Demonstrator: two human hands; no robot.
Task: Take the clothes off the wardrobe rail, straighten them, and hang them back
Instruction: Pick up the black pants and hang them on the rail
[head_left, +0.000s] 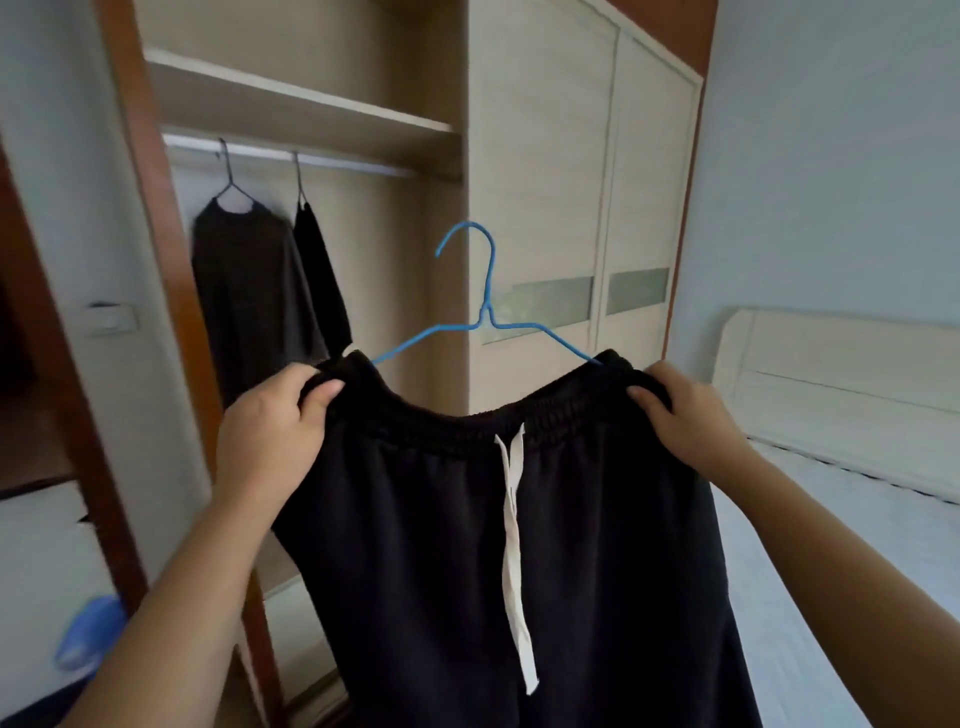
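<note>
Before the open wardrobe (311, 119), we hold the black shorts (441, 519) up in the air, well apart from the rail (332, 161). Our left hand (270, 431) and right hand (680, 415) each grip one end of the waistband, fingers curled round the cloth. The blue hanger (485, 306) inside runs lengthwise from hand to hand. The rail lies up and to the left, so our left hand is nearer to it.
</note>
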